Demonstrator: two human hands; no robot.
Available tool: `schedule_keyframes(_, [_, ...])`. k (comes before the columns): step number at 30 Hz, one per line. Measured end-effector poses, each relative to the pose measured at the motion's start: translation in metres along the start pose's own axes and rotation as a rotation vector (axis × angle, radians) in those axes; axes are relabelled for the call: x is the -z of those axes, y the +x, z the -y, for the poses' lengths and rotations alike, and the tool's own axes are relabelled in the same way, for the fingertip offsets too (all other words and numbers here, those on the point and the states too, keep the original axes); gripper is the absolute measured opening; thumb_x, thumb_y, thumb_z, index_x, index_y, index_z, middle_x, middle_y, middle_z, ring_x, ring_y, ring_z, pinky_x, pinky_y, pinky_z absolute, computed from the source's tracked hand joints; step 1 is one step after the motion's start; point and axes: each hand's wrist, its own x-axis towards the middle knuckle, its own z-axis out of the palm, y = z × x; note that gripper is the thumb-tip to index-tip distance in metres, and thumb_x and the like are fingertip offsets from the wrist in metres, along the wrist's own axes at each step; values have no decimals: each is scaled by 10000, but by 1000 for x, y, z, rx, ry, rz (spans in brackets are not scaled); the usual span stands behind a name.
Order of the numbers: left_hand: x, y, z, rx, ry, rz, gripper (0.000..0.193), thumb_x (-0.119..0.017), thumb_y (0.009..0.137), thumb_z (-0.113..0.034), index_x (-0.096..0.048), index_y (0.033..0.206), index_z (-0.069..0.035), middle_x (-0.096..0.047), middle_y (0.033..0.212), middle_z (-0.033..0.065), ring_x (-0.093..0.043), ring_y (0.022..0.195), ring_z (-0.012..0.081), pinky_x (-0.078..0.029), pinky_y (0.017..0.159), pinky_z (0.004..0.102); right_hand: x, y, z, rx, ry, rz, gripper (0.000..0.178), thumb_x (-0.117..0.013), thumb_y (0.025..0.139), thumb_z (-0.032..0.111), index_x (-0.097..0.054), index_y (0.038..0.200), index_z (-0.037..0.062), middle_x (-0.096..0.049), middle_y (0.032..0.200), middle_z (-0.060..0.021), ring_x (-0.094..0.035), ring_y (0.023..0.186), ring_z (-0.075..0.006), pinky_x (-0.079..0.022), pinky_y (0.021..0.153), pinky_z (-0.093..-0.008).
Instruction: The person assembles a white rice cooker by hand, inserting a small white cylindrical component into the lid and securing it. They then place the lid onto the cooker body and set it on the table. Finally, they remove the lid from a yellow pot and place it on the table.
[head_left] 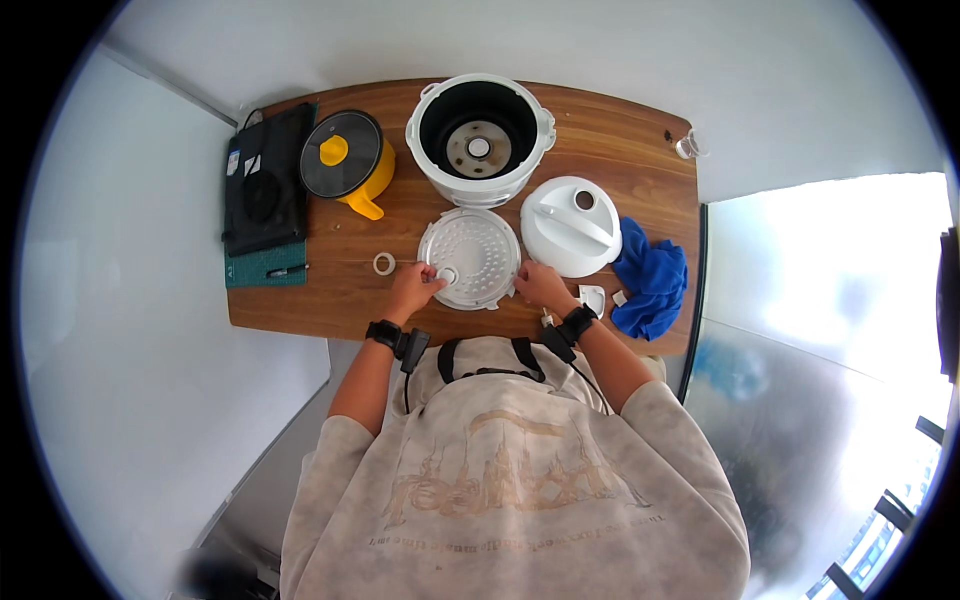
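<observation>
A round white pot inner lid (477, 247) with many small dimples lies before me near the table's front edge. My left hand (410, 290) has its fingers closed at the lid's lower left rim, beside a small round white cap (448, 276). At the lower right rim, the fingers of my right hand (541, 286) are pinched against the edge. Behind the inner lid stands a white electric cooker body (472, 192), open at the top, with a dark inside and a stained metal base. Its white domed outer lid (570, 250) sits to the right.
Right of my hands are a blue cloth (652, 280) and a small white tray-like part (592, 299). A tape roll (376, 264), a yellow pot (374, 185) with dark lid, a black appliance (265, 190) and a green cutting mat (250, 270) occupy the left. A clear cup (686, 147) stands far right.
</observation>
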Motion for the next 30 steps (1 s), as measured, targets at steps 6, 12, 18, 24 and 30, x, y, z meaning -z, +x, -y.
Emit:
schedule_keyframes(6, [-3,3,11,-5,-183,7,345,-823,786,-278,-694,953,-5,-690,821,74,-639,727,164,-529,694,306,5,-4,6,-7,-21,9,215,-628,879,251,-628,855,37,-683,712,-137,-675,663,-310,-540,687,-419])
schedule_keyframes(12, [18,-14,-20,200,-535,151,298,-762,875,-243,-650,1030,-15,-650,923,28,-614,833,103,-523,700,259,66,-13,21,17,-31,-278,161,-639,856,161,-609,977,60,-687,839,-172,-665,815,-389,-528,755,-470])
schedule_keyframes(18, [43,-31,-44,231,-777,297,250,-702,927,-213,-575,1054,-38,-614,1029,40,-627,927,117,-544,822,270,115,-4,3,48,-425,-587,335,-688,789,113,-597,1111,95,-625,1097,-152,-614,1040,-354,-528,852,-456])
schedule_keyframes(24, [58,-44,-72,183,-916,315,369,-633,973,-178,-526,1287,-17,-585,1197,76,-598,1115,160,-529,939,300,119,12,-17,-119,-486,-321,391,-703,796,128,-612,1176,119,-652,1086,-140,-628,1037,-360,-533,852,-475])
schedule_keyframes(30, [68,-54,-79,154,-955,331,425,-621,983,-205,-520,1350,-16,-594,1233,73,-601,1105,138,-518,965,310,135,-12,12,-107,-461,-395,348,-706,804,99,-644,1146,124,-675,1046,-106,-627,1049,-337,-546,852,-455])
